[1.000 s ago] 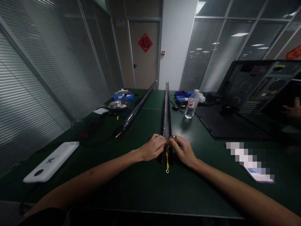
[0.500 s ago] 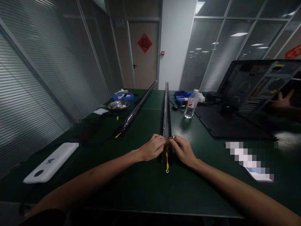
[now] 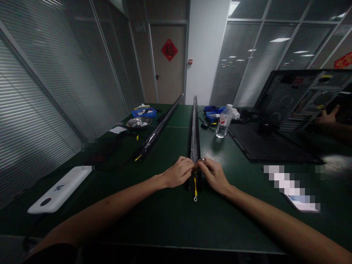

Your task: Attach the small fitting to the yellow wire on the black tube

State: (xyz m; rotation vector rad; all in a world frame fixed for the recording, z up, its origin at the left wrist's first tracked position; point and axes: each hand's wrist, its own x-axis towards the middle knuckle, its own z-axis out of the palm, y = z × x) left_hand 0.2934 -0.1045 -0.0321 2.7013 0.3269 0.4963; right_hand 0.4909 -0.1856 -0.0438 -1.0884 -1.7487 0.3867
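A long, narrow black channel strip (image 3: 194,135) with a greyish inner face runs away from me down the middle of the table. At its near end, my left hand (image 3: 180,172) is closed with its fingertips on the left edge. Opposite it, my right hand (image 3: 216,176) pinches at the right edge, its fingers curled. A small shiny round metal piece (image 3: 203,160) shows at the right fingers; whether it is worn or held I cannot make out. Between the hands, a yellow wire with a ring terminal (image 3: 195,199) sticks out toward me. The fingertips' exact contact is partly hidden.
A second long black strip (image 3: 162,126) lies to the left. Beyond it are a metal dish (image 3: 139,123) and a blue tray (image 3: 145,112). A water bottle (image 3: 223,123), a black panel (image 3: 271,145) and an open computer case (image 3: 291,97) stand right, beside another person's hand (image 3: 328,117).
My hands and the strip hold almost the same position. At the far right, the other person's hand by the computer case has shifted slightly.
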